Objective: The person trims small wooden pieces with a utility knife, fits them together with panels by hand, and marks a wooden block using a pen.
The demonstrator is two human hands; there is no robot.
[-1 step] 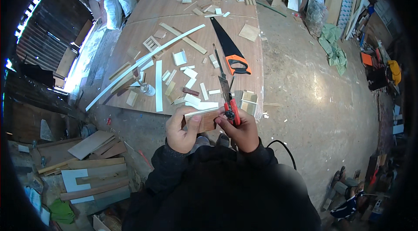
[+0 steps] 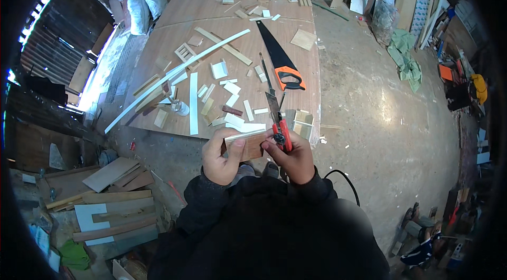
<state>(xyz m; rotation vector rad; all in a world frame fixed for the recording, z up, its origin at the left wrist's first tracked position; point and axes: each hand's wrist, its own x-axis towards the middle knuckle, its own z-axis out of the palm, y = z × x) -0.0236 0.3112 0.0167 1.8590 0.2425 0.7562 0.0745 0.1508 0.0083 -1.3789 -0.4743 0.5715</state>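
My left hand (image 2: 222,158) is closed on a small brown wooden piece (image 2: 250,148) with a pale top edge, held just off the table's near edge. My right hand (image 2: 290,158) grips a red-handled cutting tool (image 2: 285,135) with a black knob and grey blade, pointing away from me, and its thumb is at the piece's right end. A long, thin dark tool (image 2: 264,69) lies beyond the blade. An orange-handled handsaw (image 2: 280,58) lies to its right. Pale offcuts (image 2: 232,88), long strips (image 2: 194,103) and a white container (image 2: 179,108) are on the plywood table (image 2: 153,42).
Sacks (image 2: 139,13) stand by the left opening. Boards (image 2: 111,174) are piled low at left; more panels (image 2: 404,0) lean at back right. Green cloth (image 2: 404,61) and a cable (image 2: 348,185) are on the right. Another person's legs (image 2: 414,224) show at lower right.
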